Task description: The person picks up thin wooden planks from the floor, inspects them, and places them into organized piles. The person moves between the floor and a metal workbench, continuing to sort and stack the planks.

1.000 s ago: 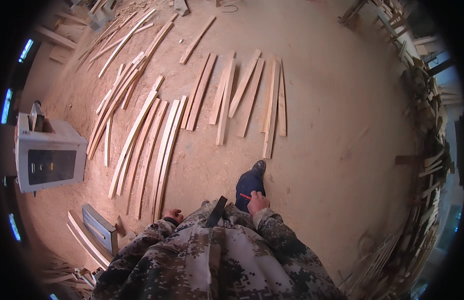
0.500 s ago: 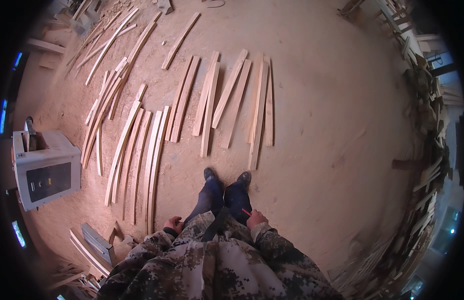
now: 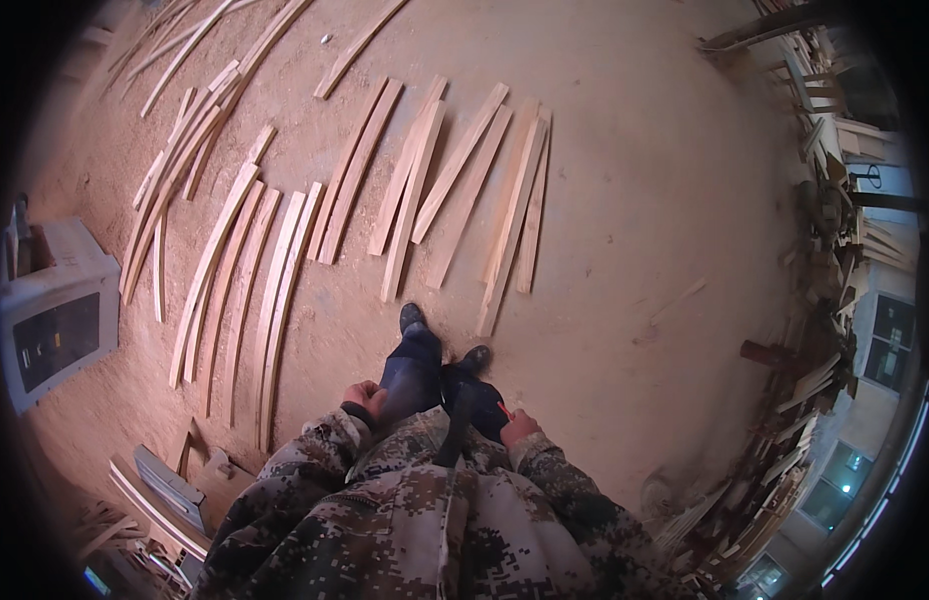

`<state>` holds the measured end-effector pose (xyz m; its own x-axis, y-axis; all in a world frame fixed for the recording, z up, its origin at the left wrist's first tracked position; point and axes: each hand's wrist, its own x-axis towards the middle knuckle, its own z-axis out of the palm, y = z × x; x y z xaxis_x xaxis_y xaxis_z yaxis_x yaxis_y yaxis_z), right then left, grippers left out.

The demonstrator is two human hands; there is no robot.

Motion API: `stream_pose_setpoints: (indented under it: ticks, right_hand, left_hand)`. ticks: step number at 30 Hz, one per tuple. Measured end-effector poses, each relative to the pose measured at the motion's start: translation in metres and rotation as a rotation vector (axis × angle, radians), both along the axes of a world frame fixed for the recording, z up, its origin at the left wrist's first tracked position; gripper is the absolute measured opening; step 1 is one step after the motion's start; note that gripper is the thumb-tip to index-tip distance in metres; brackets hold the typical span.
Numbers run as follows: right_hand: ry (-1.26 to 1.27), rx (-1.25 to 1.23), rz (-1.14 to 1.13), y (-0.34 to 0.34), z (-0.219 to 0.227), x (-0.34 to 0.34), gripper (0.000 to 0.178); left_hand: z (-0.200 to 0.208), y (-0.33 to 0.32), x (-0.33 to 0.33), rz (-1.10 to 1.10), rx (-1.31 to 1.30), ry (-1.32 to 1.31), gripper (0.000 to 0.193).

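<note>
My right hand (image 3: 521, 428) is closed around a thin red pencil (image 3: 504, 410), whose end pokes out beside my right thigh. My left hand (image 3: 366, 397) hangs by my left thigh, fingers curled, with nothing visible in it. Both hands stay well above the floor and touch none of the wood. Ahead of my feet lies a pair of long pale wooden strips (image 3: 513, 220), crossing at a slight angle. Left of it are more strips (image 3: 415, 200), and further left a longer row of them (image 3: 275, 300).
A white box-shaped machine (image 3: 60, 310) with a dark panel stands at the left. Closer in on that side are a grey metal piece (image 3: 172, 487) and timber offcuts. Stacked wood (image 3: 825, 250) lines the right wall, below windows (image 3: 890, 340). The brown floor (image 3: 665, 250) is dusty.
My left foot has stepped forward, ahead of the right. My left hand has swung forward and up. The view has shifted, bringing more of the right wall into sight.
</note>
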<state>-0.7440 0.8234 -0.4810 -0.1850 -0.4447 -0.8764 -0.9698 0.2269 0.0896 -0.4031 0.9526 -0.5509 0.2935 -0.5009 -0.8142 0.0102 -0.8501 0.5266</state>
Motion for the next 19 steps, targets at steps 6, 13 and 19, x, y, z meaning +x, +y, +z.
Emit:
stream_pose_setpoints:
  ticks: [6, 13, 19]
  right_hand:
    - [-0.028, -0.041, -0.034, -0.049, -0.029, 0.022, 0.038]
    - [-0.121, -0.143, -0.015, -0.134, -0.158, 0.024, 0.03]
    - [-0.117, -0.056, -0.109, -0.215, -0.335, 0.022, 0.041]
  left_hand:
    - [0.02, -0.033, -0.024, 0.09, 0.044, 0.087, 0.033]
    - [-0.048, -0.057, -0.08, 0.333, 0.005, 0.029, 0.041]
    - [-0.169, -0.089, -0.151, 0.433, 0.005, -0.146, 0.04]
